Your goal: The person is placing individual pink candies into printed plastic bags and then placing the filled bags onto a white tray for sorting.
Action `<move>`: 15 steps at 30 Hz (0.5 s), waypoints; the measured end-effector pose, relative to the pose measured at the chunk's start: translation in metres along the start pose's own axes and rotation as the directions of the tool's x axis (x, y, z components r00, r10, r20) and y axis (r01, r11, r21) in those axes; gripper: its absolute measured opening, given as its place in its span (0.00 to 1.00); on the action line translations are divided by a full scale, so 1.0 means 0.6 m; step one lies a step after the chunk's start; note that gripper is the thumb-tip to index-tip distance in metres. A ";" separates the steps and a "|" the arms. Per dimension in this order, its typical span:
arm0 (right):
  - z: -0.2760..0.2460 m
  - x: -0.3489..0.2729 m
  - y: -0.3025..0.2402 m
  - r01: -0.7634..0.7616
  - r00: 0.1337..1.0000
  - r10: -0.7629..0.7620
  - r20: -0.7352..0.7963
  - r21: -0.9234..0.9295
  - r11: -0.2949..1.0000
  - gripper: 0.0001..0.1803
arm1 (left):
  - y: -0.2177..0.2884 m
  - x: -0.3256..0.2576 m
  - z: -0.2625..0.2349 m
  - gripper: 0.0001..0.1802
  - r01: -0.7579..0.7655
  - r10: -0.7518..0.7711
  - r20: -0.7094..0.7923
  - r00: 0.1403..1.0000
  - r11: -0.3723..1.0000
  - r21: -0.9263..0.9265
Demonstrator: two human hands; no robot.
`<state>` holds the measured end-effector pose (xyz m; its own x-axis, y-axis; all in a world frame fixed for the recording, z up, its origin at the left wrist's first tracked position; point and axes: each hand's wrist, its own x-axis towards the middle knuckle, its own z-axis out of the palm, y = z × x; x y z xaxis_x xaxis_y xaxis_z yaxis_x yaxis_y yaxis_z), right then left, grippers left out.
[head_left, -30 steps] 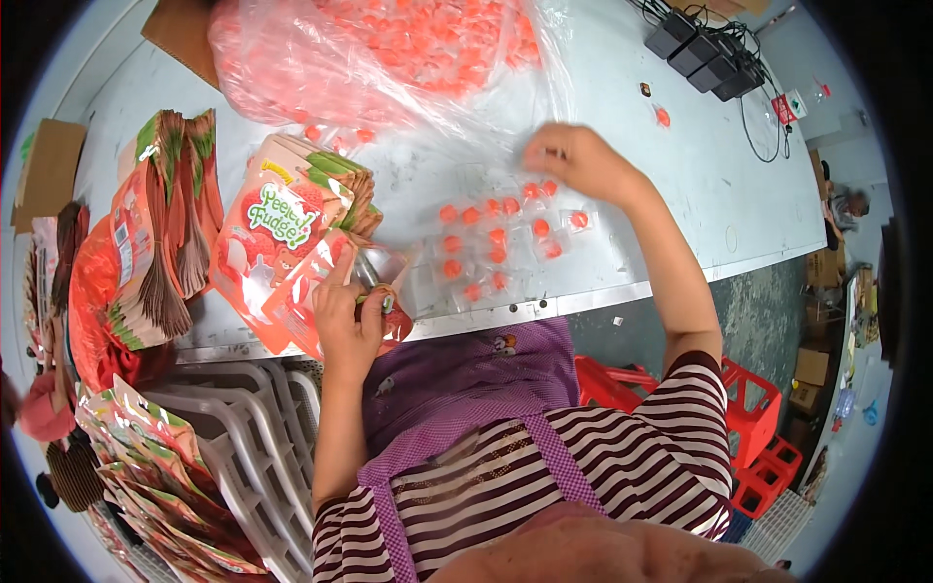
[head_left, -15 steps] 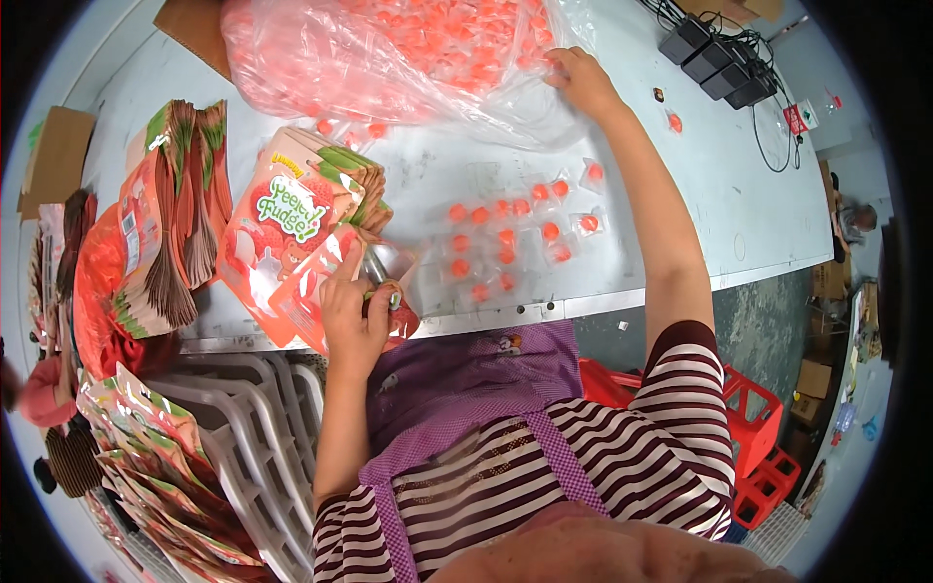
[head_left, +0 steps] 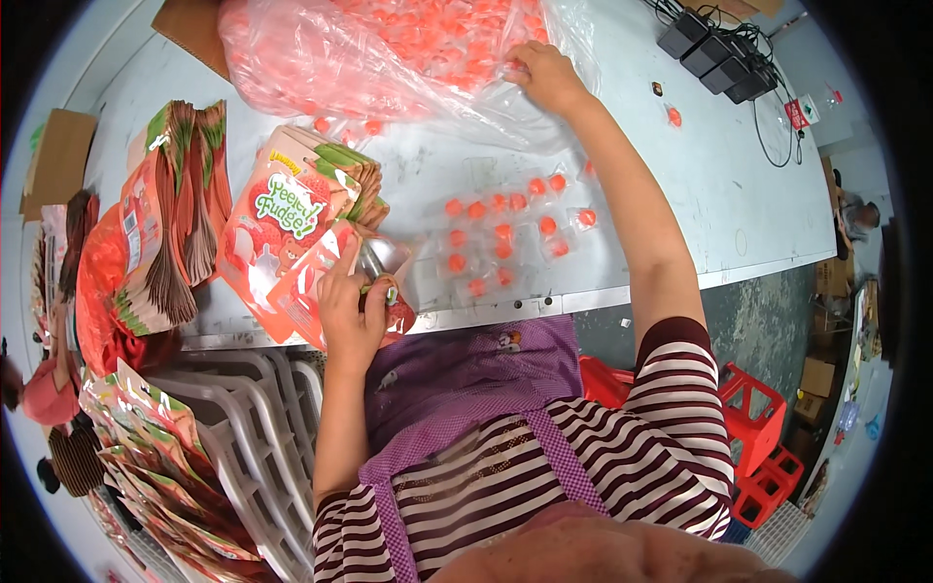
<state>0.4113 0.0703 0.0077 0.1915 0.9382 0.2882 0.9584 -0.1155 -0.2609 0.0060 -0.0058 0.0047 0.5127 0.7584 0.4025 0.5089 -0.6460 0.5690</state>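
My left hand (head_left: 352, 309) grips an open red stand-up pouch (head_left: 335, 282) at the near edge of the grey table (head_left: 680, 204), its silver mouth facing right. My right hand (head_left: 544, 73) reaches far across the table into a big clear plastic bag (head_left: 389, 58) full of small wrapped orange-red candies, fingers curled among them. Several loose wrapped candies (head_left: 505, 233) lie spread on the table between my two arms. A stack of matching red pouches (head_left: 292, 204) lies just left of the held pouch.
More bundled pouches (head_left: 170, 223) fan out at the table's left end, and others fill white plastic crates (head_left: 243, 447) below. Black power adapters with cables (head_left: 714, 58) sit at the far right. Red crates (head_left: 758, 437) stand on the floor to my right. A single candy (head_left: 674, 117) lies apart.
My right hand has moved from the loose candies up and away into the big candy bag. My left hand has stayed on the pouch at the table edge.
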 end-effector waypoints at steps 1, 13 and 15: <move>-0.001 -0.003 0.000 -0.001 1.000 0.001 0.002 0.000 1.000 0.16 | 0.002 0.000 -0.001 0.11 -0.001 0.001 -0.003 1.000 1.000 0.001; -0.094 -0.174 -0.019 0.109 0.978 -0.135 0.156 0.165 0.980 0.11 | -0.003 0.001 0.001 0.11 -0.019 0.019 -0.030 0.999 1.000 -0.001; -0.119 -0.198 -0.031 0.104 0.939 -0.186 0.288 0.279 0.955 0.15 | -0.002 0.004 0.002 0.11 -0.055 0.055 -0.078 0.995 0.998 -0.002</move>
<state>0.3859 -0.0623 0.0441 -0.0597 0.9968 0.0541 0.8761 0.0783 -0.4757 0.0075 -0.0032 0.0045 0.4844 0.7264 0.4875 0.4789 -0.6866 0.5471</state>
